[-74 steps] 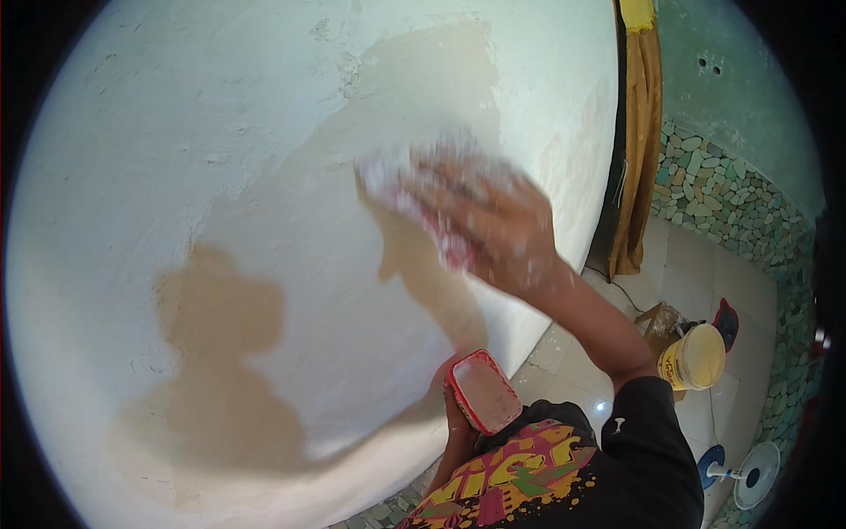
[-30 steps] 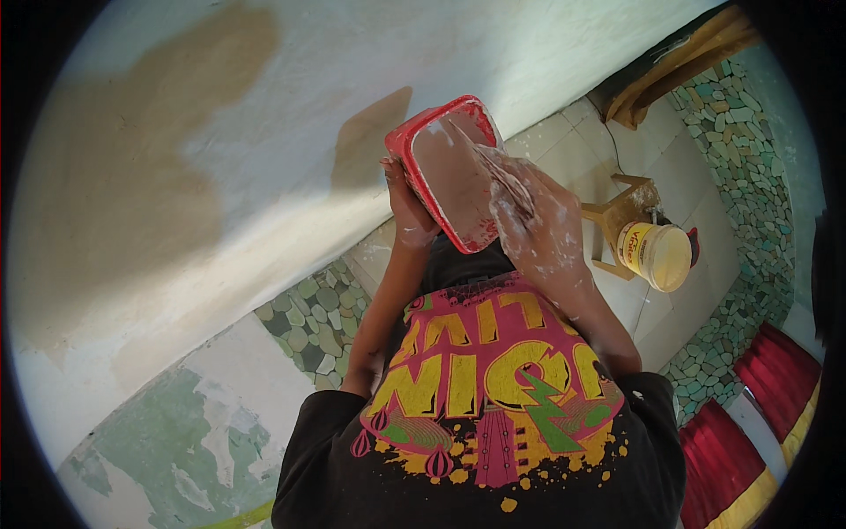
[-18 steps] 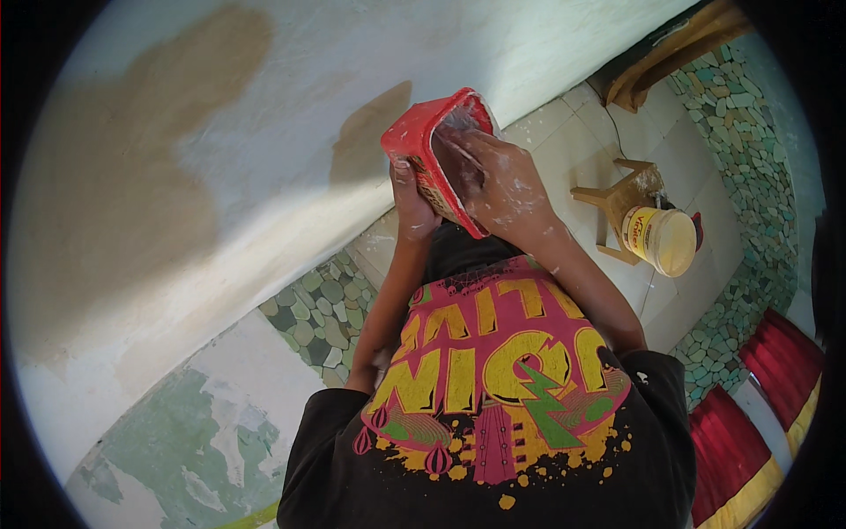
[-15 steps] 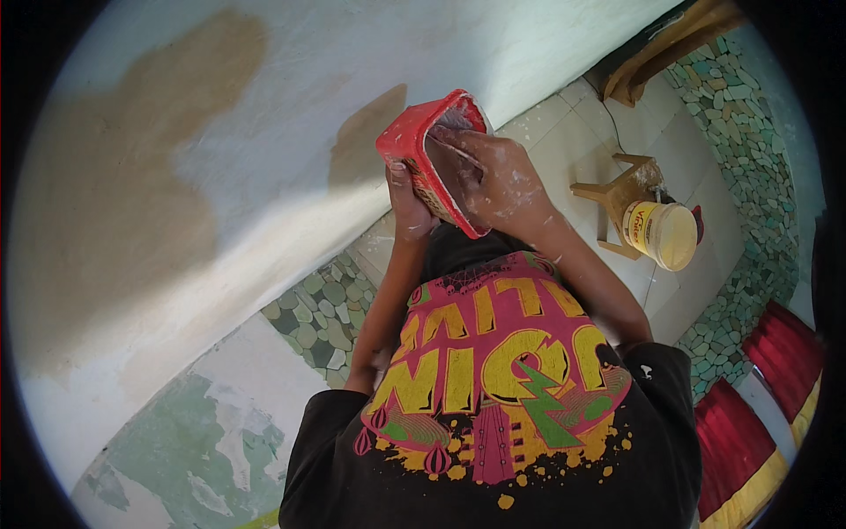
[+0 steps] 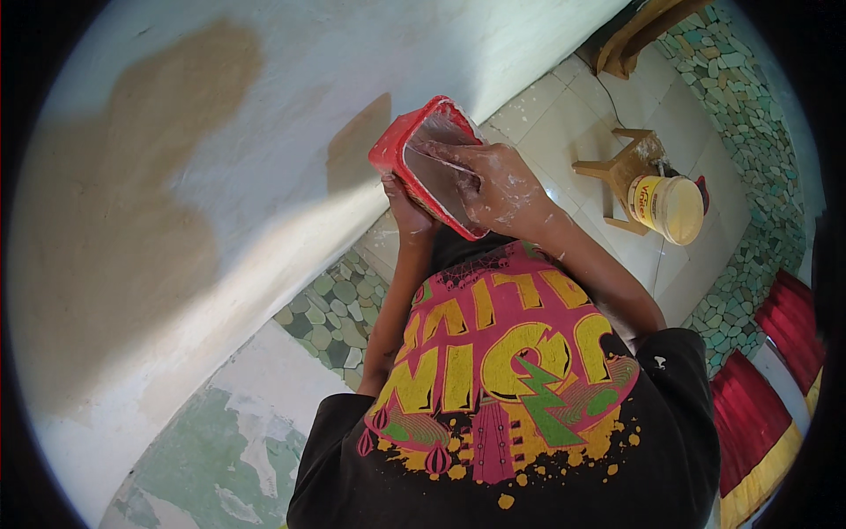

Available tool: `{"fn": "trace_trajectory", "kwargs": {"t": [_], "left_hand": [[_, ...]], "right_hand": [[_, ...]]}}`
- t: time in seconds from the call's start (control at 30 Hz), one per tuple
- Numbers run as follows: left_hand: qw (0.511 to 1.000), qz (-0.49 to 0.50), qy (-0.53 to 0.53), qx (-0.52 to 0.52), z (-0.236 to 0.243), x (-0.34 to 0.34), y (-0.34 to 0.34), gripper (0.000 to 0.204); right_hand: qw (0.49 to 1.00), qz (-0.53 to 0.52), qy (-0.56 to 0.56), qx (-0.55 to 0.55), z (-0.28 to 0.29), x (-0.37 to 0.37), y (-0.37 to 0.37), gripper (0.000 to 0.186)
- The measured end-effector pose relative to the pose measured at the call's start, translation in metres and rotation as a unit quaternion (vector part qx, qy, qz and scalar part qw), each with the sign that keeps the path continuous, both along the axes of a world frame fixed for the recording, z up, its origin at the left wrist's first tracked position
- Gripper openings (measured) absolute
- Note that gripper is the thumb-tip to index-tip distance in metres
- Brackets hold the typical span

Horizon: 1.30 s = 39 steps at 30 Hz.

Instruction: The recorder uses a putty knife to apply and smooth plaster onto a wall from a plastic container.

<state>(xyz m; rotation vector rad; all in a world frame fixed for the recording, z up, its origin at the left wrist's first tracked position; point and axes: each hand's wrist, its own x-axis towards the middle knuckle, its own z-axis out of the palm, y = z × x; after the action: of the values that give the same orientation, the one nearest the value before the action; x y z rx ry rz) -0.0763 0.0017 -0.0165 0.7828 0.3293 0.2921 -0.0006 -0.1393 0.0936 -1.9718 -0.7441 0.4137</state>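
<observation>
A red plastic tub [image 5: 400, 139] with a white-smeared rim and interior is held tilted on its side by my left hand [image 5: 407, 204], whose fingers wrap round its outer left side and bottom. My right hand [image 5: 498, 185], streaked with white, reaches inside the tub with fingers bent; what they hold is hidden. Both hands are above my patterned black T-shirt, close to the white wall [image 5: 291, 53] at the left, which carries damp-looking patches and shadows.
On the tiled floor [image 5: 555, 106] at the right stand a wooden stool [image 5: 621, 167] and a yellow-and-white bucket [image 5: 665, 209]. A cord, a brown wooden piece [image 5: 630, 48], pebble borders [image 5: 731, 106] and red-and-yellow cloths [image 5: 753, 423] lie around the edges.
My right hand has left the wall, where it held a pale crumpled thing, and gone into the tub. The tub has tilted further, and the view has swung down toward my body.
</observation>
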Motion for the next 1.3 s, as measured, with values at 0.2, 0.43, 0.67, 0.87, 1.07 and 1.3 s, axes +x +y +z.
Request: {"fn": "trace_trajectory", "kwargs": {"t": [0.2, 0.43, 0.67, 0.87, 1.07, 1.3], "left_hand": [[1.000, -0.014, -0.026, 0.007, -0.012, -0.003, 0.002, 0.082], [0.997, -0.008, 0.024, 0.076, -0.014, -0.009, 0.007, 0.087], [0.999, -0.015, 0.010, 0.040, -0.007, -0.011, 0.002, 0.090], [0.999, 0.032, 0.002, 0.006, 0.002, -0.005, 0.012, 0.081], [0.995, 0.081, 0.034, -0.050, 0.008, -0.010, 0.012, 0.082], [0.969, 0.105, -0.030, -0.223, 0.017, -0.067, 0.001, 0.078]], "right_hand": [[1.000, 0.001, -0.005, -0.004, -0.014, 0.000, -0.002, 0.048], [0.998, 0.056, 0.015, -0.025, -0.008, -0.007, -0.004, 0.038], [0.999, -0.006, 0.009, 0.030, -0.014, -0.009, -0.018, 0.025], [0.814, -0.071, 0.504, 0.280, -0.015, 0.028, -0.060, 0.044], [0.726, -0.082, 0.531, 0.430, -0.050, 0.038, -0.056, 0.047], [0.704, 0.048, 0.560, 0.434, -0.070, 0.063, -0.063, 0.070]]}}
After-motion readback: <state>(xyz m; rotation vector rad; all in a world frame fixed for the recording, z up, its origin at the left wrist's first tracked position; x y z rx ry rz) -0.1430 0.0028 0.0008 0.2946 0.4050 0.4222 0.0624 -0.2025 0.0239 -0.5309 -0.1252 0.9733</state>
